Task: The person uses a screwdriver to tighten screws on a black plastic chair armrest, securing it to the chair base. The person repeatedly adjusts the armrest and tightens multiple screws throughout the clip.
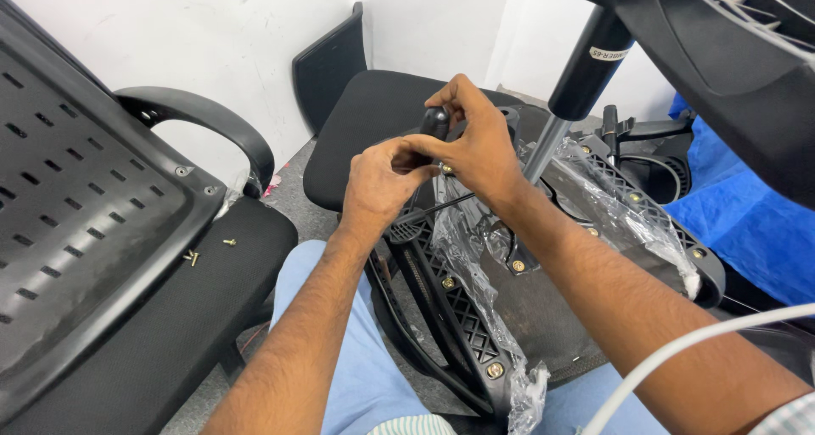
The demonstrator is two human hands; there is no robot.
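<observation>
Both hands meet over upturned chair base [509,316] on lap. Right hand [480,142] pinches black tool handle [435,123] from above; left hand [382,180] closed around lower shaft just beneath. Plastic wrap [475,265] below hands.

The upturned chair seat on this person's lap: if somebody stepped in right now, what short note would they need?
Left hand: closed around the shaft of a black-handled tool, low on it.
Right hand: gripping the tool handle from above.
Chair seat: underside up across the lap, clear plastic wrap partly on, gas cylinder standing up from its middle.
Done: brass screws sit along the seat's near edge.
Left: loose screws lie on the neighbouring chair's cushion; the tool tip is hidden, so I cannot tell which screw it is on.
</observation>
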